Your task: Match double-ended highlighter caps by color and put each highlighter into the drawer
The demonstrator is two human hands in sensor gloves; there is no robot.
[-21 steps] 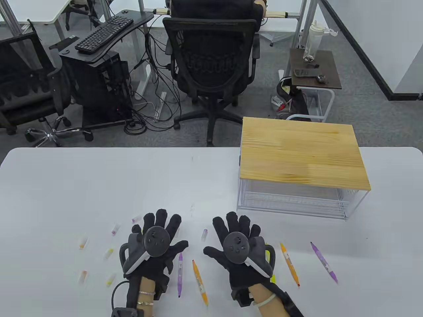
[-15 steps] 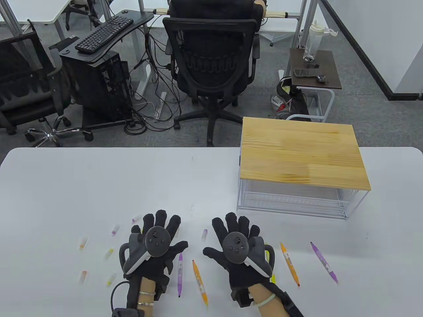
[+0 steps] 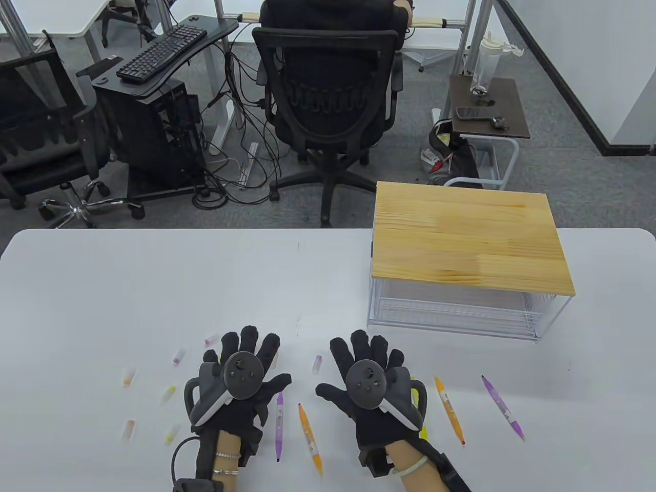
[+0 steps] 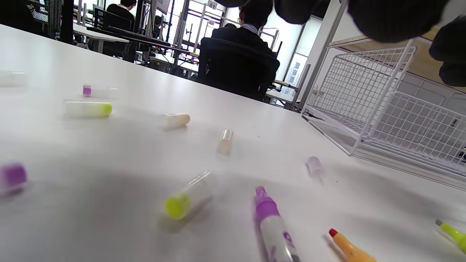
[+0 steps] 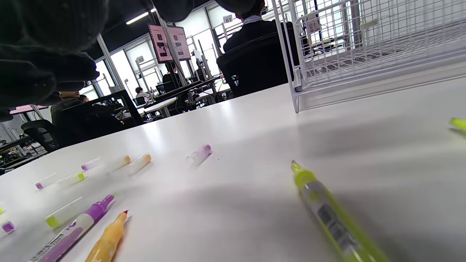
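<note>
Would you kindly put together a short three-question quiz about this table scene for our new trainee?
1. True or false: the left hand grips a highlighter.
2. Which highlighter lies partly under the right hand? A) purple B) yellow-green C) orange
3. Fill in: the wire drawer unit has a ____ top.

Key: 1 false, both hands hover flat and hold nothing. 2 B, the yellow-green highlighter. 3 wooden.
</note>
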